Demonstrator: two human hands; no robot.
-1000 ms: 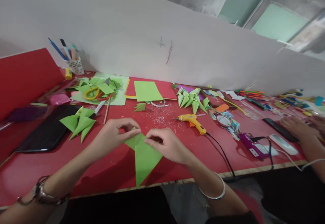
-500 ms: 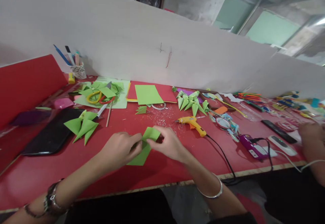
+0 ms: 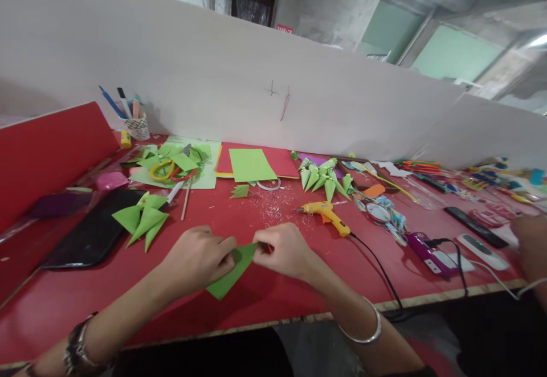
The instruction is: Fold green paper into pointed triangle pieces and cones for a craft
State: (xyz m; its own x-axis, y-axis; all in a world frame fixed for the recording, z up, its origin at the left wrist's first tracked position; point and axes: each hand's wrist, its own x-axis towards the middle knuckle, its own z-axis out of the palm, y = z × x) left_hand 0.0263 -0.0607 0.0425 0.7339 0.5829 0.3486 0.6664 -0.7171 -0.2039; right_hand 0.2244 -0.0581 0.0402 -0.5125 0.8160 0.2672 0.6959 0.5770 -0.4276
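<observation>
Between my two hands, over the red tabletop, is a piece of green paper (image 3: 231, 277). My left hand (image 3: 200, 256) is closed on its upper left edge, the fingertips curled under and partly hidden. Closed in a pinch, my right hand (image 3: 282, 250) grips the paper's upper right corner. The lower end of the sheet hangs free towards me. Left of my hands, a folded green paper piece with pointed petals (image 3: 143, 220) rests partly on a black tablet-like slab (image 3: 92, 237). A yellow glue gun (image 3: 327, 216) lies to the right of my right hand.
Behind my hands are a green sheet (image 3: 252, 164) on red paper, a small folded green piece (image 3: 240, 191) and several green paper cones (image 3: 327, 179). Scissors (image 3: 162, 171) lie among green scraps. A purple power strip (image 3: 431, 254) and another person's hand (image 3: 530, 243) are at right.
The paper's upper part, which stood up between my hands, no longer shows above them. My right hand has moved lower and its fingers have curled in. The whole view has shifted slightly.
</observation>
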